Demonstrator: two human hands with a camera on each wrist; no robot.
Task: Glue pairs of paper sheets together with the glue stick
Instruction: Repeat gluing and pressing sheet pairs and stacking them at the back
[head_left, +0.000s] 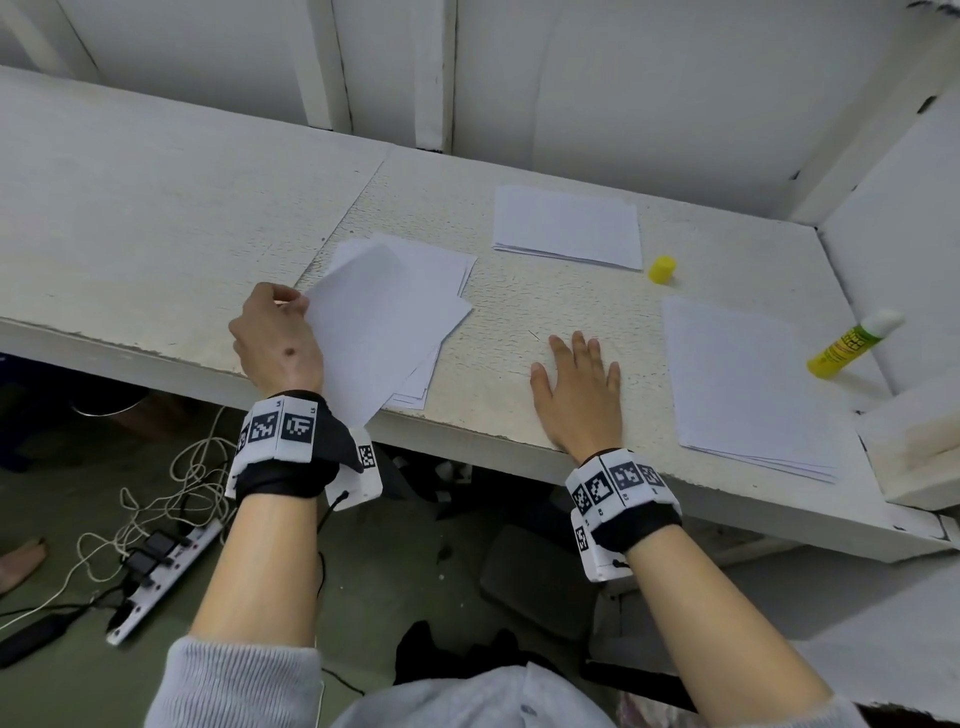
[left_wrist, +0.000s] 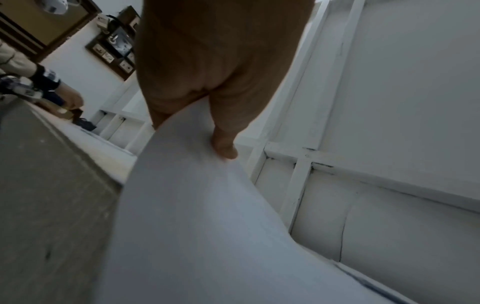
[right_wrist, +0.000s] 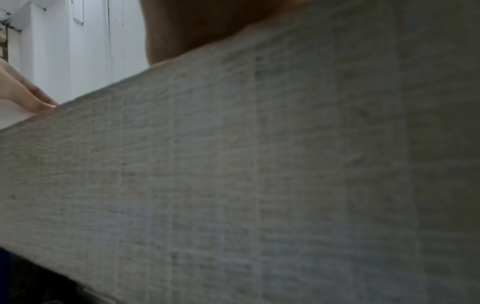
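The left hand (head_left: 278, 338) pinches the near left edge of a single white paper sheet (head_left: 374, 322), its grip pressed together on the paper with the thumb (left_wrist: 224, 144) lying on top, as the left wrist view shows; the sheet curves up from a loose, fanned pile of white paper sheets (head_left: 441, 275) that lies on the worn white painted counter (head_left: 156, 218) near its front edge. The right hand (head_left: 579, 400) lies flat, palm down, on the bare counter between that pile and a neat stack of white sheets (head_left: 743, 384) to the right, its fingers straight and slightly spread and holding nothing; the right wrist view is filled by the counter's rough surface. A third, smaller stack of white sheets (head_left: 569, 226) lies farther back on the counter. A round yellow cap (head_left: 662, 270) stands just beside the near right corner of that back stack. The uncapped yellow glue stick with green lettering (head_left: 852, 343) lies on its side at the right end of the counter, well apart from both hands, its white tip pointing away toward the white side wall (head_left: 893, 218). Both wrists wear black bands with white marker blocks (head_left: 283, 428). Under the counter a white power strip (head_left: 166, 577) with tangled cords lies on the floor.
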